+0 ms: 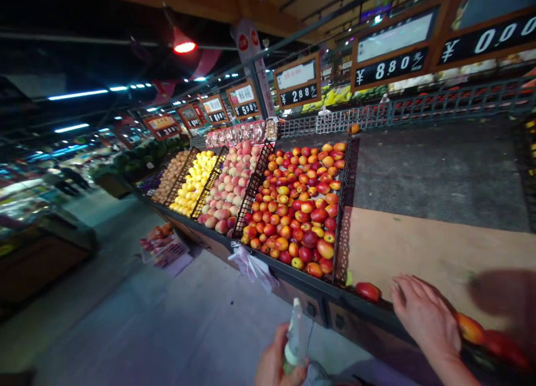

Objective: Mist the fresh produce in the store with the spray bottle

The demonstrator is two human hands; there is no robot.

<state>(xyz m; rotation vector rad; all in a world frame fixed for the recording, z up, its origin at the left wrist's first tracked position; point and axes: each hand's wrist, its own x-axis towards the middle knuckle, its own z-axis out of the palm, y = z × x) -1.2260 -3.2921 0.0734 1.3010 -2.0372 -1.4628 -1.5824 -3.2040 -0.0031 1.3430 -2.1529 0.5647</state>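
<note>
My left hand (274, 359) is at the bottom centre, closed round what looks like a small clear bottle (296, 336) with a pale green band. The bottle points upward, and its lower part is hidden by my fingers. My right hand (427, 316) reaches over the front ledge of the display, palm down with fingers stretched out. Just left of its fingertips lies a red nectarine (368, 291). To the right of the wrist, on the ledge, rest an orange-red nectarine (469, 328) and a blurred red one (505, 347). Whether my right fingers touch the board cannot be made out.
Black crate dividers separate nectarines (293, 207), peaches (230, 187) and yellow fruit (195, 182). A tan board (419, 252) and black mat (435, 168) slope up on the right. Plastic bags (253, 267) hang from the ledge. A fruit-filled basket (163, 246) stands on the floor.
</note>
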